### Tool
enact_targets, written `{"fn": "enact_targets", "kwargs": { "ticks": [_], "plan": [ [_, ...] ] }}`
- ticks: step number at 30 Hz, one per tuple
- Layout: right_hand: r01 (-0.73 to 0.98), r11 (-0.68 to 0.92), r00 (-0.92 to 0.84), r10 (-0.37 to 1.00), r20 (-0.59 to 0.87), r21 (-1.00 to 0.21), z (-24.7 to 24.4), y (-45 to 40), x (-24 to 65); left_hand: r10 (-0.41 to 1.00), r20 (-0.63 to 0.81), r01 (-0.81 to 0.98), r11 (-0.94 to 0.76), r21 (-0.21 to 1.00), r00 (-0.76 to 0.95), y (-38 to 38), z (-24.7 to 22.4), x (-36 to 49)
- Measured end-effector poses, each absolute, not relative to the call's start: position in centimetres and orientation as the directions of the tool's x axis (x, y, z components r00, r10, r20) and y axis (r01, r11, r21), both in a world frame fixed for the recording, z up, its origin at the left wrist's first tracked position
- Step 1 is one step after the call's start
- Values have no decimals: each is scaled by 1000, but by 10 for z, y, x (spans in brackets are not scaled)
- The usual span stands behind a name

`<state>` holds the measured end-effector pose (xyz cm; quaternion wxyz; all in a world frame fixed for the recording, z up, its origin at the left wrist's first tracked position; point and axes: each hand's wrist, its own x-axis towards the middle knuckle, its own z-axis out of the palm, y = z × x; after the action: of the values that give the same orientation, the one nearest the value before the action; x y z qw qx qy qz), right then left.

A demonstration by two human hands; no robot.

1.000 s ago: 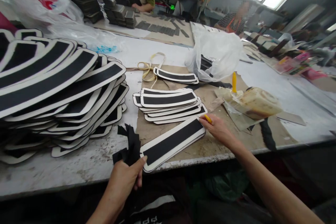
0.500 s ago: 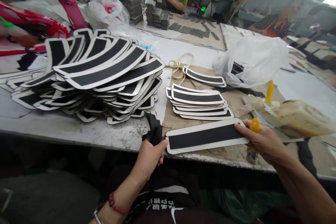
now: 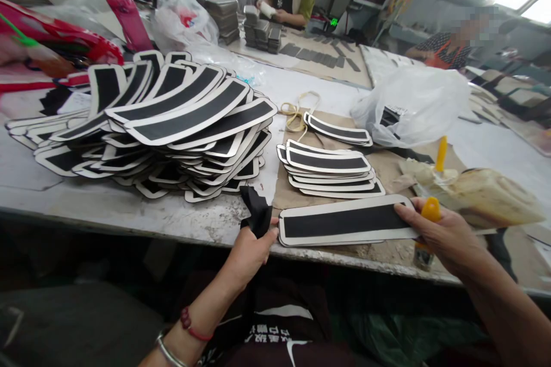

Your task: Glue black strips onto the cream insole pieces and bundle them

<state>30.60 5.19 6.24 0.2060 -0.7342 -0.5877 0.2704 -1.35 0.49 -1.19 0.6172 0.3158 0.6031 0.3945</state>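
My left hand [image 3: 252, 251] is closed on a crumpled black cloth [image 3: 257, 210], its fingertips at the left end of a long white-edged black strip [image 3: 344, 220]. At the strip's right end my right hand [image 3: 434, 232] pinches it, thumb on top. The strip lies near the table's front edge, with another edge showing under it. Beyond it sits a small stack of shorter strips [image 3: 329, 161], and farther back a few more [image 3: 338, 129]. A large heap of similar strips [image 3: 172, 132] fills the left side.
A yellow-capped bottle [image 3: 426, 252] stands beside my right hand. Behind it lies a stained plastic container [image 3: 499, 195] with a yellow handle [image 3: 441, 153]. A clear plastic bag [image 3: 424, 106] is farther back. Two people are across the tables.
The view has shifted slightly, so the things on the table appear farther right. The strip in my hands looks a little more level, and an edge under it now shows.
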Motion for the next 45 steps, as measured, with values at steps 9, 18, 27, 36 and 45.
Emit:
{"fn": "enact_targets", "kwargs": {
  "ticks": [9,18,27,36,45],
  "plan": [
    [695,-165,169,984,-63,-699,109,72,284,854,-520,-192,509,839,-9,6,-2,-3],
    [590,-212,160,976,-145,-779,107,84,297,834,-540,-100,531,841,-112,6,-22,7],
    [390,-242,255,956,-148,-888,116,74,308,877,-430,-343,345,874,-215,5,-6,-5],
    [234,-300,93,954,-285,-925,64,48,277,847,-484,-379,384,842,-219,11,21,-22],
    [518,-179,28,981,-193,-836,35,31,278,788,-570,-267,511,817,-235,7,3,-33]
  ]
}}
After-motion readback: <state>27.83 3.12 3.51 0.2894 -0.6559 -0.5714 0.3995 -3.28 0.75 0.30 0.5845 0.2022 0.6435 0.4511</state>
